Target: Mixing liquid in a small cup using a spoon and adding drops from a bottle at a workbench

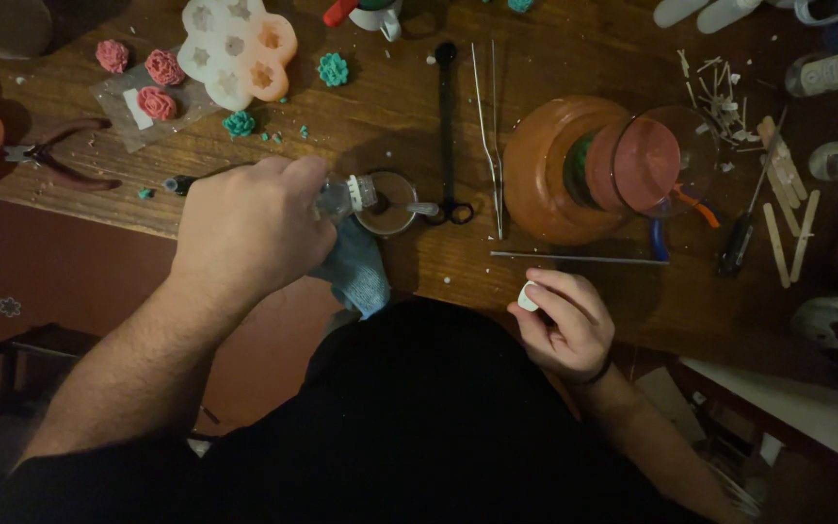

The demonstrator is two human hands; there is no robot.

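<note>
We note the left hand (249,228) at the near edge of the wooden bench (390,107), left of its middle. Its fingers are closed around a small clear bottle (341,197), held tilted with its white neck pointing at a small round glass jar (387,203) that stands just beside it on the bench. A blue cloth (356,272) hangs below the same hand, over the bench's near edge; we cannot tell whether the fingers also grip it.

The right hand (563,320) sits at the near edge, right of the middle, well apart from the jar. Its thumb and forefinger are pinched narrow on a small white cap (528,297).

Beside the jar lies a pair of long black scissors (447,126), running toward the far edge, with thin metal rods (490,136) just to their right. Further right stands an orange dish (560,170), with a clear glass of pink contents (650,163) lying tilted against it. Near the right edge we record wooden sticks (788,218) and a dark screwdriver (737,238).

Toward the far left corner lie a white and orange flower mould (237,49), pink rose shapes (147,82), teal flower shapes (333,68) and red-handled pliers (55,153).
</note>
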